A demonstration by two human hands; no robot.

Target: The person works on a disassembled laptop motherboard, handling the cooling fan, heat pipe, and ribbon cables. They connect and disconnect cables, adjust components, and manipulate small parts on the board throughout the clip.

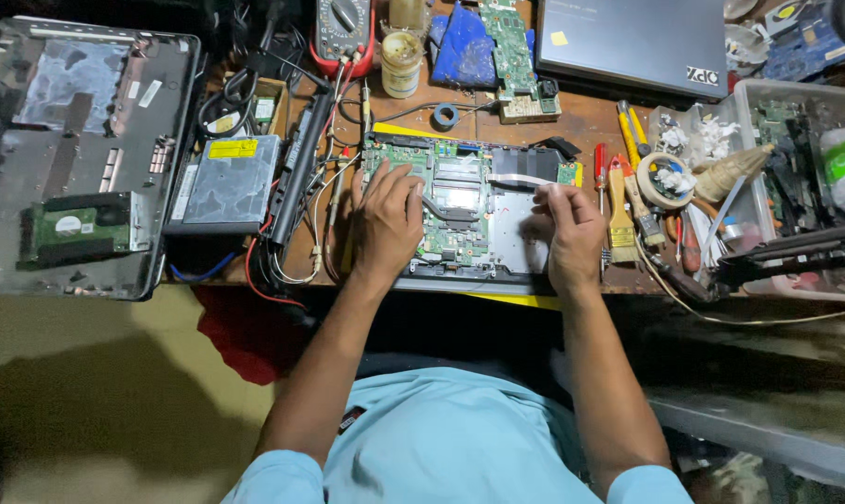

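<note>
Nearest the camera, two bare forearms reach out from pale blue short sleeves toward a cluttered wooden workbench [591, 126]. The left hand [385, 222] lies palm down with fingers loosely spread, pressing on the left part of a green laptop circuit board [450, 201] that sits in an opened laptop base at the bench's front edge. The right hand [567, 233] rests on the bare grey metal area at the right of that base, fingers curled together; its fingertips meet the end of a flat white ribbon cable [516, 179], though whether they actually pinch it cannot be told. Just right of this hand lie a yellow-handled flat paintbrush [620, 219], a red-handled screwdriver [600, 163] and a roll of cream masking tape [662, 179]. To the left sit a silver flat optical drive [226, 182] with a yellow label and, beyond it, a large grey laptop bottom shell [86, 121]. Farther back stand a red multimeter [342, 33], a small cream jar [401, 63] and a closed dark grey laptop [633, 42].
</note>
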